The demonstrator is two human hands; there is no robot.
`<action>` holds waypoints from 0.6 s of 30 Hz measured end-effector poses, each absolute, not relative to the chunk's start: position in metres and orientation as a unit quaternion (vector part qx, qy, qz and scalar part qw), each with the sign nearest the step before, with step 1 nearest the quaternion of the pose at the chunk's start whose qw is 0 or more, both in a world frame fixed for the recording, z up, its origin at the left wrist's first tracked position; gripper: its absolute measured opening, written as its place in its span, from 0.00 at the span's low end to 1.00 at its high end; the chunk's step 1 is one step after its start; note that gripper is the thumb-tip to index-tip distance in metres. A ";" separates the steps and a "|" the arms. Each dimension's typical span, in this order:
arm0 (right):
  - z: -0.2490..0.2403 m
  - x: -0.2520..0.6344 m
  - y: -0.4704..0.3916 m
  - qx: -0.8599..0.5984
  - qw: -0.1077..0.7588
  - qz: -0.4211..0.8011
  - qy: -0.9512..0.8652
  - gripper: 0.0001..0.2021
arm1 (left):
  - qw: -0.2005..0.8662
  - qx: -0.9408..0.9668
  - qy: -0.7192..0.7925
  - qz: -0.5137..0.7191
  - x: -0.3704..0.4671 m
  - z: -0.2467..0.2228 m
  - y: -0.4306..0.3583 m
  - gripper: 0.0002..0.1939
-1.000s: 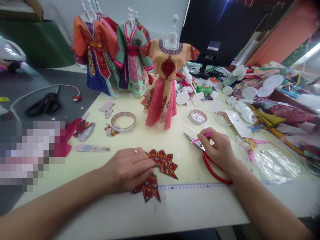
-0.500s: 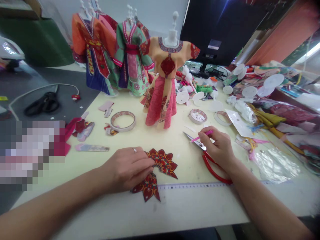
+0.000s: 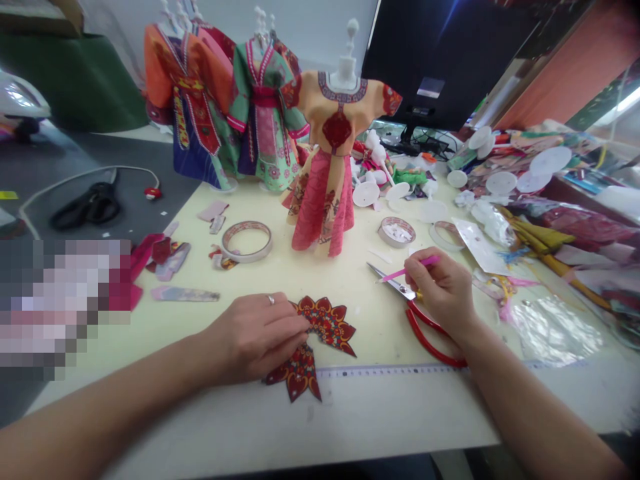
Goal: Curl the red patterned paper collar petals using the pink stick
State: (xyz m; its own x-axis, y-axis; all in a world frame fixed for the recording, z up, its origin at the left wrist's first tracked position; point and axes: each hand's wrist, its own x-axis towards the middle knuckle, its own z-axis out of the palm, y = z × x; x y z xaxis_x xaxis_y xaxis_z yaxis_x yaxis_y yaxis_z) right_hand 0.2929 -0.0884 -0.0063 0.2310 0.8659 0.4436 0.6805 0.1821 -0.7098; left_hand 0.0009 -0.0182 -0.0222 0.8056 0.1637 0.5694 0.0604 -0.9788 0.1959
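Observation:
My left hand (image 3: 263, 333), a ring on one finger, rests with its fingers together on a dark red, patterned fabric collar piece (image 3: 327, 321). Part of this curved, pointed-edge piece is hidden under the fingers. In my right hand (image 3: 443, 287) a slim pink pencil (image 3: 395, 275) is pinched, its tip pointing left. Scissors with red handles (image 3: 425, 337) lie beneath that hand, their blades closed and aimed up and left. Below the collar piece a white measuring tape (image 3: 380, 371) runs along the table (image 3: 250, 427).
Behind stand a doll-size dress on a stand (image 3: 333, 140) and several robed forms (image 3: 267, 113). Tape rolls (image 3: 246, 241) and fabric scraps (image 3: 185, 295) lie around. Black scissors (image 3: 90, 203) are at left; a clear plastic bag (image 3: 555, 333) and heaped cloth lie right, near a monitor (image 3: 445, 60).
My right hand has shifted slightly up and right, and more of the pink pencil shows. The left hand and the collar piece have stayed in place.

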 end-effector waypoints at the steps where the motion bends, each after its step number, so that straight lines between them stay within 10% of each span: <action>1: -0.006 0.291 -0.089 -0.624 0.479 0.110 -0.608 0.07 | 0.087 0.948 0.054 0.302 0.001 -0.021 -0.019 0.04; 18: 0.013 0.219 -0.087 -0.546 0.391 0.170 -0.721 0.01 | 0.060 0.969 0.070 0.227 -0.011 0.001 -0.003 0.11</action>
State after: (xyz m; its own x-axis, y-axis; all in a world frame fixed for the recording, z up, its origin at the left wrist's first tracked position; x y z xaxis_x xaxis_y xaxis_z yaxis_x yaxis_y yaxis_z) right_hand 0.2194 -0.0866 0.0130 -0.0969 0.9206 0.3782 0.6545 0.3452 -0.6726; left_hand -0.0114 -0.0032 0.0011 0.8869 0.1632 0.4321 0.1084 -0.9829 0.1488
